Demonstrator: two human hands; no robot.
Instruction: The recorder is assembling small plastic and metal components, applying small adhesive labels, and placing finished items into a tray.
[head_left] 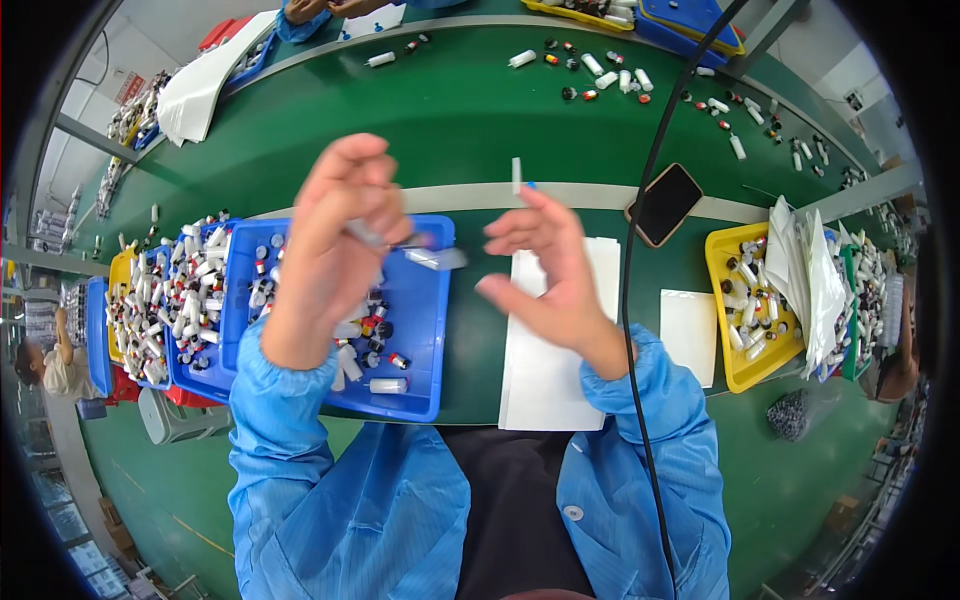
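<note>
Head view: left hand (pixel 345 222) closed round blurred part (pixel 366 234) above blue tray (pixel 428 335); right hand (pixel 548 282), apart, loosely open over white paper (pixel 548 392). Many loose pieces (pixel 388 386) remain; finished share unclear.

Noted green tabletop (pixel 477 345), crossed by pale strip (pixel 600 195). Recorded directly on it: blue tray (pixel 418 325) left of centre, white paper (pixel 548 375) near middle, smaller white sheet (pixel 688 335) and yellow tray (pixel 745 376) farther right. Logged phone (pixel 667 203) overlapping strip; loose bottles (pixel 522 59) scattered beyond.
</note>
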